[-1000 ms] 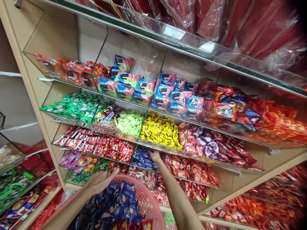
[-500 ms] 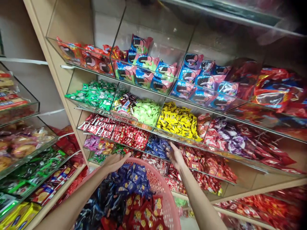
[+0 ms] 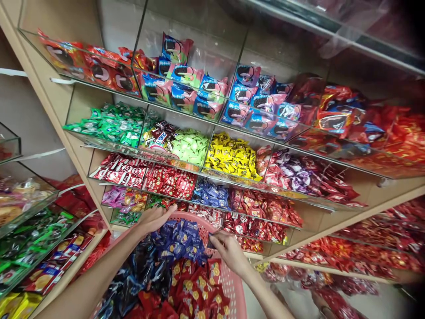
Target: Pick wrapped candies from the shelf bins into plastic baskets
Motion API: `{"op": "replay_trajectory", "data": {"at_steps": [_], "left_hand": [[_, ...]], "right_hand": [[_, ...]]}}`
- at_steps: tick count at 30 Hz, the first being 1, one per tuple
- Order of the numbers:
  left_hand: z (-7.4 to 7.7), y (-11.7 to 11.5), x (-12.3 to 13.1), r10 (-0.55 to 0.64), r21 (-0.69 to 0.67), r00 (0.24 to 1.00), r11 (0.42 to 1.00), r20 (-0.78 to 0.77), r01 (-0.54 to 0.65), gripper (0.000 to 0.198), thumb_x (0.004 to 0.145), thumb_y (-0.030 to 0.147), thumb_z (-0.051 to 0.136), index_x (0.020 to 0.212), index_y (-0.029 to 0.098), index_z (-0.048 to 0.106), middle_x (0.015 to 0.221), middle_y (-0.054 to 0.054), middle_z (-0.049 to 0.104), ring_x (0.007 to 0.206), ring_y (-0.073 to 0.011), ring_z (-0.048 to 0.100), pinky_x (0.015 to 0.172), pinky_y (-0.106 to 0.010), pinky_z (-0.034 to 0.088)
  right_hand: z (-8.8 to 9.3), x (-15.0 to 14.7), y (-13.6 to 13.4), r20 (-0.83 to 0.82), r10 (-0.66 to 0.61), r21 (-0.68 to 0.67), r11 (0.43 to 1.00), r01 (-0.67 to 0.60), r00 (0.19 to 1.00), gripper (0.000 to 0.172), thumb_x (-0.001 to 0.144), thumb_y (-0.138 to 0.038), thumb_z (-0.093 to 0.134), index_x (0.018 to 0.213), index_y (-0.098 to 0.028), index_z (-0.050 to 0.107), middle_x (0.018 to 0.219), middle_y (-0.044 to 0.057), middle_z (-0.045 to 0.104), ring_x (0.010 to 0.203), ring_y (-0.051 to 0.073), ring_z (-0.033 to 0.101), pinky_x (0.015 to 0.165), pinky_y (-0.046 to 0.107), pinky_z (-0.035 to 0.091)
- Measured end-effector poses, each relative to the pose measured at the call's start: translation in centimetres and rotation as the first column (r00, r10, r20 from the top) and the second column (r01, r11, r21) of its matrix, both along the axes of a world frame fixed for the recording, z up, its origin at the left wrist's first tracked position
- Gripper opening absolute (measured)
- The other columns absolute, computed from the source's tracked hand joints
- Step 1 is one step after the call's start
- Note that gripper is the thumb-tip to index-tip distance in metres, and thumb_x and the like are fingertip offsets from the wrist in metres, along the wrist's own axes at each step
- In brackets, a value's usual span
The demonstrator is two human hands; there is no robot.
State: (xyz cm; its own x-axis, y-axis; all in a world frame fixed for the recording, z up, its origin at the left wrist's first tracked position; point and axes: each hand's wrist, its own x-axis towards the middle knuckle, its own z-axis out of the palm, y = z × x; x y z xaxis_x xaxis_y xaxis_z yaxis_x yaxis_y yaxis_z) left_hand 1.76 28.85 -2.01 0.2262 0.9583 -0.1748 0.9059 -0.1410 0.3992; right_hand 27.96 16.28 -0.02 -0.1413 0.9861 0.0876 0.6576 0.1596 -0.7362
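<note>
A pink perforated plastic basket (image 3: 235, 283) stands in front of me. Inside lie blue-wrapped candies (image 3: 184, 239), red packets with orange-slice prints (image 3: 195, 283) and dark blue-black packets (image 3: 133, 277). My left hand (image 3: 154, 219) rests at the basket's far left rim, fingers stretched out and holding nothing visible. Over the right rim, my right hand (image 3: 227, 250) is closed, with a small dark blue candy (image 3: 210, 242) showing at its fingertips. Behind the basket, a clear shelf bin holds similar blue candies (image 3: 210, 193).
Tiered clear bins hold red packets (image 3: 171, 181), yellow candies (image 3: 232, 155), green candies (image 3: 114, 122) and blue-pink snack packs (image 3: 182, 95). A slanted wooden shelf edge (image 3: 332, 226) runs at the right. More snack shelves (image 3: 36, 239) stand at the left.
My right hand has drawn back from the blue candy bin to the basket's right rim, closed. My left hand stays at the far left rim. The view has shifted right.
</note>
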Motion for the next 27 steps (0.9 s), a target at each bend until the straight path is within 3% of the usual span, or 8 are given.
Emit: {"op": "replay_trajectory", "data": {"at_steps": [3, 7, 11, 14, 17, 20, 23, 27], "left_hand": [[-0.2, 0.0, 0.0, -0.042, 0.015, 0.999, 0.999, -0.025, 0.043, 0.072, 0.074, 0.070, 0.012, 0.054, 0.021, 0.061, 0.062, -0.009, 0.065, 0.071, -0.0267, 0.060, 0.067, -0.034, 0.039], [-0.2, -0.2, 0.0, -0.027, 0.017, 1.000, 0.999, -0.012, 0.027, 0.073, 0.074, 0.070, 0.013, 0.055, 0.020, 0.062, 0.064, -0.011, 0.066, 0.073, -0.0274, 0.060, 0.068, -0.034, 0.039], [0.2, -0.7, -0.2, -0.020, 0.011, 1.000, 1.000, 0.002, 0.020, 0.075, 0.073, 0.071, 0.012, 0.058, 0.019, 0.063, 0.070, -0.012, 0.067, 0.077, -0.0281, 0.061, 0.069, -0.034, 0.039], [0.4, -0.9, -0.5, -0.007, 0.002, 1.000, 1.000, 0.001, 0.007, 0.076, 0.074, 0.071, 0.011, 0.062, 0.019, 0.064, 0.071, -0.011, 0.068, 0.077, -0.0278, 0.061, 0.069, -0.034, 0.039], [0.5, -0.9, -0.9, 0.000, 0.002, 1.000, 1.000, -0.014, 0.001, 0.077, 0.074, 0.071, 0.010, 0.063, 0.019, 0.065, 0.070, -0.012, 0.067, 0.076, -0.0274, 0.061, 0.068, -0.033, 0.039], [0.4, -0.8, -1.1, 0.000, 0.008, 1.000, 1.000, -0.027, 0.001, 0.078, 0.073, 0.071, 0.010, 0.067, 0.019, 0.067, 0.071, -0.012, 0.067, 0.078, -0.0288, 0.061, 0.069, -0.034, 0.039], [0.4, -0.7, -0.9, -0.007, 0.018, 0.999, 1.000, -0.046, 0.008, 0.079, 0.073, 0.072, 0.008, 0.066, 0.019, 0.067, 0.071, -0.012, 0.067, 0.078, -0.0296, 0.061, 0.069, -0.035, 0.039], [0.6, -0.9, -0.4, -0.006, 0.023, 0.999, 1.000, -0.035, 0.007, 0.080, 0.072, 0.073, 0.008, 0.065, 0.020, 0.067, 0.073, -0.012, 0.068, 0.079, -0.0298, 0.061, 0.069, -0.035, 0.040]], "right_hand": [[-0.2, -1.0, -0.3, 0.105, 0.023, -0.014, 1.000, -0.021, 0.994, 0.038, 0.086, -0.045, 0.037, 0.083, -0.020, 0.066, 0.091, 0.007, 0.064, 0.089, 0.020, 0.059, 0.076, 0.028, 0.042], [-0.3, -0.9, -0.4, 0.068, -0.059, 0.018, 0.998, 0.057, 0.996, 0.036, 0.084, -0.044, 0.040, 0.101, -0.023, 0.063, 0.123, 0.009, 0.051, 0.108, 0.023, 0.052, 0.089, 0.034, 0.040], [-0.2, 1.0, -1.1, -0.011, -0.212, 0.109, 0.971, 0.212, 0.977, 0.033, 0.082, -0.042, 0.044, 0.101, -0.023, 0.063, 0.121, 0.010, 0.052, 0.111, 0.024, 0.049, 0.089, 0.036, 0.042], [-1.2, 2.5, -2.8, -0.085, -0.317, 0.128, 0.937, 0.326, 0.945, 0.032, 0.080, -0.042, 0.047, 0.102, -0.023, 0.062, 0.120, 0.010, 0.052, 0.111, 0.024, 0.048, 0.085, 0.035, 0.045], [-3.1, 3.4, -5.3, -0.213, -0.428, 0.061, 0.892, 0.449, 0.878, 0.038, 0.076, -0.046, 0.052, 0.104, -0.021, 0.060, 0.120, 0.012, 0.053, 0.102, 0.024, 0.055, 0.080, 0.033, 0.049], [-4.9, 3.4, -8.1, -0.335, -0.553, -0.082, 0.824, 0.561, 0.763, 0.049, 0.070, -0.052, 0.057, 0.104, -0.017, 0.060, 0.112, 0.013, 0.060, 0.090, 0.023, 0.061, 0.078, 0.032, 0.051], [-5.9, 3.1, -10.1, -0.412, -0.636, -0.179, 0.759, 0.626, 0.653, 0.053, 0.064, -0.055, 0.061, 0.099, -0.015, 0.064, 0.107, 0.014, 0.063, 0.095, 0.026, 0.060, 0.080, 0.033, 0.051], [-6.8, 3.4, -11.0, -0.519, -0.621, -0.259, 0.770, 0.584, 0.588, 0.049, 0.061, -0.051, 0.066, 0.095, -0.016, 0.067, 0.106, 0.013, 0.064, 0.096, 0.028, 0.060, 0.080, 0.033, 0.051]]}}
